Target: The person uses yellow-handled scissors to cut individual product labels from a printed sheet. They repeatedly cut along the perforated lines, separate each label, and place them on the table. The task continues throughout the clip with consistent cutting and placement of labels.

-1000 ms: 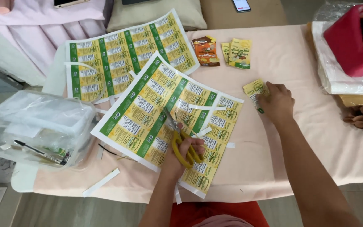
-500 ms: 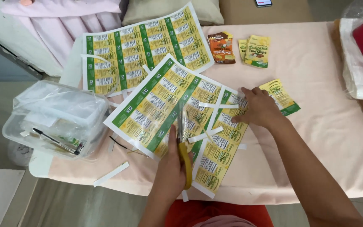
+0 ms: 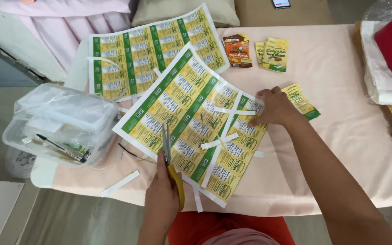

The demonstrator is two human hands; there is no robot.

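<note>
Surface: pink-covered table [image 3: 341, 149], strewn with white paper offcuts [image 3: 120, 183].
Left hand [image 3: 162, 195]: closed around yellow-handled scissors [image 3: 169, 154]; blades laid into the near edge of the label sheet [image 3: 191, 118], apparently lined up along a green band.
Right hand [image 3: 275, 108]: pressed flat, fingers spread, on the sheet's far side, seemingly to keep it from sliding; nothing gripped.
Beside right hand: one cut label [image 3: 301, 100], set apart.
Beyond the sheet: second sheet [image 3: 150, 52]; snack packets [image 3: 257, 51].
Left of scissors: clear plastic container [image 3: 60, 122].
</note>
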